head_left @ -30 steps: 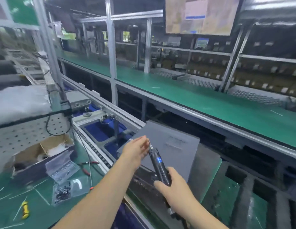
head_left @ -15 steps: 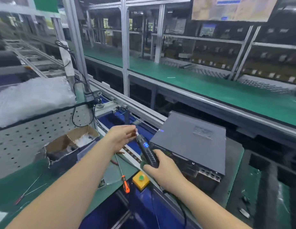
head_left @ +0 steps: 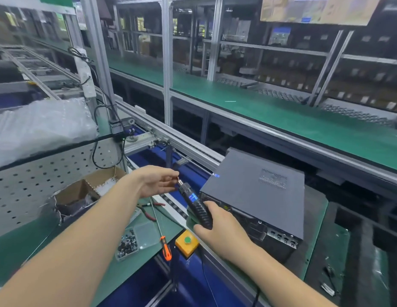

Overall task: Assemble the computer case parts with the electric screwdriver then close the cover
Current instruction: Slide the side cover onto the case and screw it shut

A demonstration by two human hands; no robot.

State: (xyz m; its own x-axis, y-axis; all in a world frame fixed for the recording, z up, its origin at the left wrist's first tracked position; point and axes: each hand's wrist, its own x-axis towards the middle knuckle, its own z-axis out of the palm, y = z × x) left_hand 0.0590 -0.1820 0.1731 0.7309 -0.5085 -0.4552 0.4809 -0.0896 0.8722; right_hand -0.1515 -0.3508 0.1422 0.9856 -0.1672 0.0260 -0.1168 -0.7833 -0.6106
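Note:
A dark grey computer case (head_left: pixel 257 191) lies on the line at centre right, its flat cover on top and its port panel facing me. My right hand (head_left: pixel 217 227) grips the black ribbed electric screwdriver (head_left: pixel 194 204), which points up and to the left with a lit blue display. My left hand (head_left: pixel 157 182) pinches at the screwdriver's tip; whatever is between the fingertips is too small to tell. Both hands hover left of the case, apart from it.
On the green bench at left lie a clear box of screws (head_left: pixel 127 242), an orange-handled screwdriver (head_left: pixel 165 249), red-handled pliers (head_left: pixel 148 209) and an open cardboard box (head_left: pixel 86 191). A yellow box with a green button (head_left: pixel 186 243) sits at the bench edge. A cable trails from the tool.
The view has swung left and down, so the case now sits further right. Both hands stay together at the screwdriver tip, shifted left of the case.

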